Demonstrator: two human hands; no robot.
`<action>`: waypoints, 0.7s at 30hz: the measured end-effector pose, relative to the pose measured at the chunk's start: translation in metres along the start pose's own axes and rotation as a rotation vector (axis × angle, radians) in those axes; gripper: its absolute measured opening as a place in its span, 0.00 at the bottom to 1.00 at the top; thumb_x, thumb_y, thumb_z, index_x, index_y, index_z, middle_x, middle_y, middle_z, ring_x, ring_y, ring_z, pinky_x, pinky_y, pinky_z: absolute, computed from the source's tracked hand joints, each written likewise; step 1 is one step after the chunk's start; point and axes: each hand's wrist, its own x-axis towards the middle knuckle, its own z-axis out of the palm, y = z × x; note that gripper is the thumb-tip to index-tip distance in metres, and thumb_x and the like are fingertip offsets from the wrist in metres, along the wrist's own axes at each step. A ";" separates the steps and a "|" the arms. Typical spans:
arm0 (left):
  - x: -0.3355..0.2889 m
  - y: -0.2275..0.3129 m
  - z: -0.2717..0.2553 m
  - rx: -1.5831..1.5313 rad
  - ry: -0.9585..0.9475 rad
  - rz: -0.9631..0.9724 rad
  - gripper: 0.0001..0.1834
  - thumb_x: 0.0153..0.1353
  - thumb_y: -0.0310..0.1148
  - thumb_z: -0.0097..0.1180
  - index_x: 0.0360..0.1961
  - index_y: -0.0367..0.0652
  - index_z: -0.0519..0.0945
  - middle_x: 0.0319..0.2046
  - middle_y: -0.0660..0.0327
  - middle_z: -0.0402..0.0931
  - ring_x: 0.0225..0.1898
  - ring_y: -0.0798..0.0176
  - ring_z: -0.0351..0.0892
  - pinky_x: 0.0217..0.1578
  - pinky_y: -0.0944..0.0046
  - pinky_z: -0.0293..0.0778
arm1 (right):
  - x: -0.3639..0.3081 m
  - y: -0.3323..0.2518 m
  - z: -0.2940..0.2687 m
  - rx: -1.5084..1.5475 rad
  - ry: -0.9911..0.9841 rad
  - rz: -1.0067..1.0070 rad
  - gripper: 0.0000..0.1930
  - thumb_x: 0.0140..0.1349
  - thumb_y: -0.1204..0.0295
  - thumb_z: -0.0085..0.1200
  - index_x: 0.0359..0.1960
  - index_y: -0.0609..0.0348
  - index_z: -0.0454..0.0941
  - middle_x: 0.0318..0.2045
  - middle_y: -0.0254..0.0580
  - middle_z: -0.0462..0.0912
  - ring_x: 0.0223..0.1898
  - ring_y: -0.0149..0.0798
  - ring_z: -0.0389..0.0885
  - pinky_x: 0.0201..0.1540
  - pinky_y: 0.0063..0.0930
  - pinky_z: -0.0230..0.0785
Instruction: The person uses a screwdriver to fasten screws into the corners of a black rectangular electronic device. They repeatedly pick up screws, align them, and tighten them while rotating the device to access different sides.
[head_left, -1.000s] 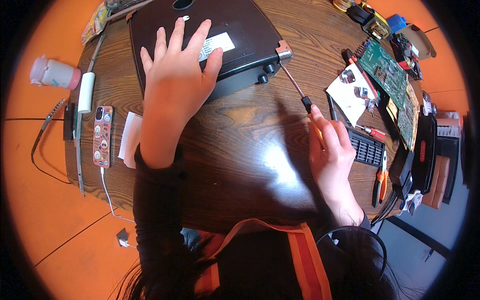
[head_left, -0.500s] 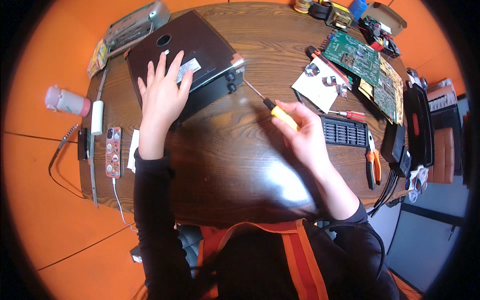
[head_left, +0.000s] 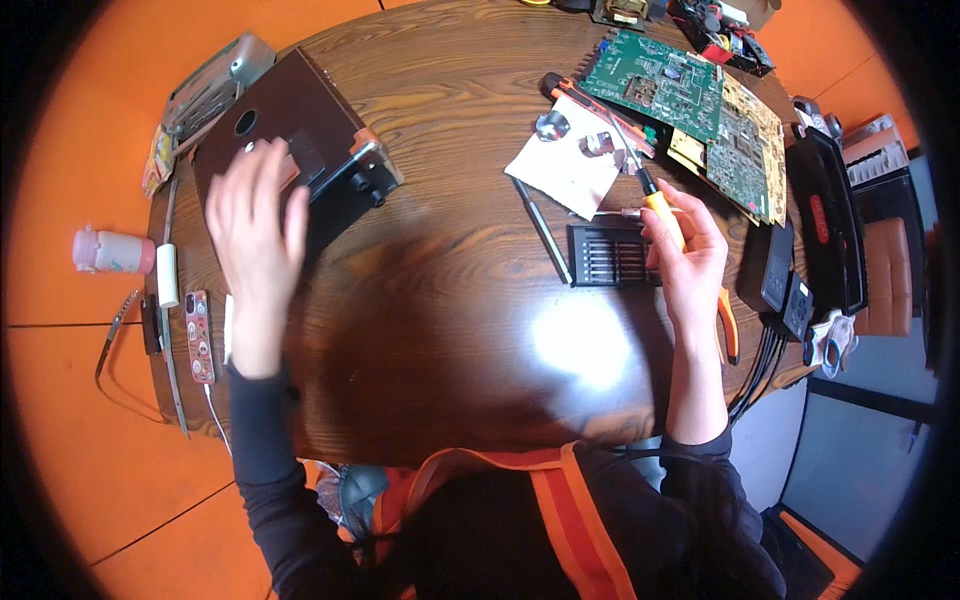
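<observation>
A dark brown box [head_left: 310, 95] with a round hole in its top and black knobs on one side stands at the upper left. My left hand [head_left: 250, 225] is over its near part, fingers stretched out and slightly blurred; whether it touches the box I cannot tell. On the right, my right hand [head_left: 692, 250] is closed round the yellow handle of a screwdriver [head_left: 663, 212], its shaft pointing up and away. Behind the screwdriver tip lies a white paper [head_left: 550, 178] with small metal parts on it. Under that hand is a black bit case [head_left: 592, 279], partly hidden.
Green circuit boards [head_left: 655, 85] are stacked at the upper right, beside black adapters [head_left: 765, 262] with cables. Orange-handled pliers [head_left: 730, 322] lie by my right wrist. A dark rod [head_left: 543, 235] sits beside the bit case. At the left are a phone [head_left: 199, 340] and a bottle [head_left: 112, 250].
My right hand has carried the screwdriver away from the box's corner, rightward to the paper and bit case. My left hand has drawn back toward the box's near edge. The view has shifted right.
</observation>
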 end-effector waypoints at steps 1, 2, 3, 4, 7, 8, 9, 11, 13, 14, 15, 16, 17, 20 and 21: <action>0.000 0.021 0.001 -0.142 0.064 -0.006 0.18 0.53 0.28 0.58 0.47 0.44 0.76 0.43 0.58 0.75 0.46 0.56 0.72 0.50 0.56 0.63 | 0.003 0.003 -0.002 0.010 0.018 0.013 0.19 0.57 0.76 0.55 0.52 0.58 0.73 0.27 0.31 0.77 0.20 0.19 0.68 0.21 0.12 0.60; 0.001 0.043 0.004 -0.316 0.037 -0.002 0.16 0.50 0.25 0.60 0.42 0.43 0.78 0.38 0.59 0.76 0.41 0.57 0.74 0.44 0.59 0.66 | 0.005 0.006 -0.003 0.015 0.020 -0.013 0.19 0.58 0.77 0.55 0.53 0.59 0.72 0.29 0.33 0.78 0.22 0.19 0.69 0.23 0.11 0.60; 0.006 0.064 0.012 -0.441 0.045 0.091 0.16 0.48 0.24 0.61 0.40 0.43 0.78 0.36 0.60 0.76 0.38 0.57 0.74 0.41 0.60 0.69 | 0.007 0.008 -0.005 0.025 0.028 -0.032 0.19 0.58 0.77 0.54 0.53 0.59 0.71 0.31 0.34 0.78 0.24 0.19 0.69 0.25 0.10 0.60; 0.010 0.086 0.021 -0.555 0.023 0.121 0.16 0.46 0.23 0.61 0.39 0.43 0.78 0.33 0.60 0.74 0.37 0.58 0.74 0.37 0.62 0.70 | 0.009 0.009 -0.006 0.030 0.050 -0.015 0.20 0.59 0.78 0.53 0.54 0.59 0.71 0.33 0.36 0.79 0.25 0.19 0.70 0.26 0.10 0.61; 0.030 0.141 0.061 -0.802 -0.147 0.123 0.08 0.49 0.24 0.61 0.32 0.40 0.78 0.30 0.59 0.72 0.32 0.59 0.74 0.33 0.64 0.72 | 0.009 0.007 -0.014 0.059 0.029 -0.046 0.24 0.58 0.79 0.52 0.58 0.59 0.67 0.35 0.39 0.80 0.30 0.22 0.74 0.34 0.14 0.67; 0.036 0.152 0.073 -0.854 -0.164 0.109 0.07 0.49 0.24 0.60 0.32 0.40 0.78 0.30 0.58 0.72 0.33 0.58 0.74 0.33 0.64 0.72 | 0.009 0.006 -0.016 0.077 0.033 -0.056 0.24 0.58 0.80 0.51 0.59 0.59 0.66 0.35 0.39 0.80 0.30 0.23 0.74 0.35 0.15 0.67; 0.041 0.162 0.084 -0.905 -0.182 0.094 0.07 0.49 0.24 0.60 0.31 0.39 0.78 0.30 0.58 0.71 0.33 0.58 0.74 0.33 0.64 0.71 | 0.008 0.005 -0.017 0.060 0.059 -0.100 0.23 0.58 0.81 0.52 0.56 0.61 0.66 0.34 0.39 0.80 0.33 0.25 0.76 0.37 0.16 0.68; 0.045 0.174 0.098 -0.964 -0.220 0.061 0.05 0.50 0.25 0.58 0.29 0.38 0.77 0.30 0.57 0.71 0.33 0.54 0.73 0.34 0.62 0.70 | 0.006 0.003 -0.018 0.051 0.087 -0.067 0.20 0.57 0.81 0.52 0.53 0.62 0.67 0.34 0.39 0.80 0.34 0.25 0.77 0.37 0.16 0.69; 0.045 0.177 0.105 -0.935 -0.265 0.063 0.05 0.50 0.26 0.58 0.29 0.38 0.77 0.30 0.57 0.71 0.34 0.54 0.73 0.34 0.62 0.70 | 0.005 0.004 -0.017 0.053 0.113 -0.093 0.17 0.56 0.82 0.54 0.48 0.62 0.68 0.35 0.38 0.79 0.34 0.26 0.77 0.36 0.17 0.70; 0.045 0.179 0.108 -0.923 -0.285 0.065 0.04 0.51 0.26 0.58 0.29 0.38 0.77 0.30 0.57 0.71 0.34 0.54 0.73 0.35 0.62 0.70 | 0.005 0.004 -0.016 0.087 0.111 -0.117 0.16 0.56 0.82 0.53 0.48 0.63 0.69 0.37 0.40 0.78 0.33 0.26 0.77 0.36 0.18 0.71; 0.044 0.179 0.110 -0.925 -0.290 0.073 0.05 0.50 0.26 0.58 0.29 0.39 0.77 0.30 0.57 0.71 0.35 0.53 0.73 0.35 0.61 0.70 | 0.004 0.005 -0.016 0.107 0.128 -0.107 0.16 0.57 0.82 0.53 0.47 0.64 0.69 0.39 0.42 0.78 0.33 0.27 0.76 0.36 0.18 0.71; 0.044 0.179 0.111 -0.927 -0.295 0.080 0.05 0.50 0.26 0.58 0.30 0.39 0.77 0.30 0.57 0.70 0.35 0.53 0.73 0.35 0.61 0.70 | 0.004 0.005 -0.015 0.129 0.142 -0.091 0.15 0.57 0.82 0.52 0.47 0.65 0.70 0.40 0.44 0.77 0.33 0.27 0.76 0.36 0.18 0.71; 0.044 0.178 0.111 -0.928 -0.301 0.086 0.06 0.50 0.26 0.58 0.30 0.39 0.77 0.29 0.57 0.70 0.36 0.52 0.72 0.35 0.61 0.70 | 0.002 0.005 -0.016 0.144 0.157 -0.096 0.15 0.57 0.83 0.52 0.47 0.65 0.71 0.41 0.44 0.76 0.33 0.27 0.76 0.36 0.18 0.71; 0.046 0.176 0.106 -0.984 -0.227 0.125 0.06 0.51 0.25 0.57 0.32 0.38 0.76 0.30 0.58 0.73 0.32 0.58 0.74 0.34 0.64 0.71 | 0.000 0.005 -0.019 0.142 0.185 -0.134 0.15 0.56 0.83 0.52 0.46 0.66 0.73 0.42 0.44 0.75 0.34 0.27 0.76 0.38 0.18 0.70; 0.045 0.174 0.101 -1.104 -0.256 0.011 0.05 0.52 0.24 0.57 0.31 0.38 0.76 0.30 0.58 0.74 0.31 0.61 0.74 0.34 0.66 0.71 | 0.000 0.006 -0.019 0.112 0.190 -0.172 0.15 0.56 0.84 0.52 0.46 0.65 0.73 0.42 0.43 0.74 0.35 0.27 0.75 0.38 0.18 0.69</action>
